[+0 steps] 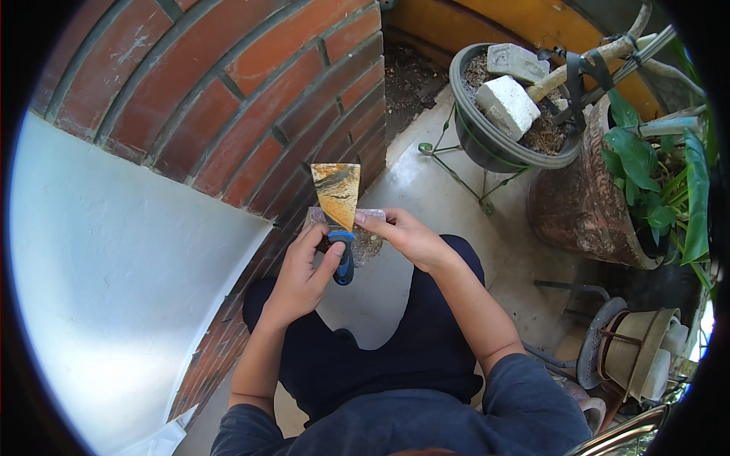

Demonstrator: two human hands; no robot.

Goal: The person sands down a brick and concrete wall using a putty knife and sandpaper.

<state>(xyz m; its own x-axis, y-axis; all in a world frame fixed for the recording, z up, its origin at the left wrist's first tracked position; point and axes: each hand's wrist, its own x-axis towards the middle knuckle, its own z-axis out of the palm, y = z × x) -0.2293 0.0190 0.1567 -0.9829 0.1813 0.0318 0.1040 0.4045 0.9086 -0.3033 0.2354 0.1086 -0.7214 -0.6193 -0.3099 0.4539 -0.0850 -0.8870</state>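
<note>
A putty knife (pixel 337 190) points away from me, its wide blade stained yellow-brown and dark. Its black and blue handle lies in my left hand (pixel 300 273), which is closed around it with the thumb on top. Behind the knife is a flat, speckled grey-brown piece (pixel 369 249), whose kind I cannot make out. My right hand (pixel 411 237) pinches this piece at its right edge, thumb on top, close beside the blade's base. The left fingers also reach the piece's left side, but the blade and handle hide part of it.
A red brick wall (pixel 266 91) rises ahead and left, above a smooth white panel (pixel 137 266). To the right, a grey pot (pixel 487 140) holding pale blocks sits on a green metal stand (pixel 456 171). Nearby are a large brown planter (pixel 570 209) and a beige pot (pixel 631 346).
</note>
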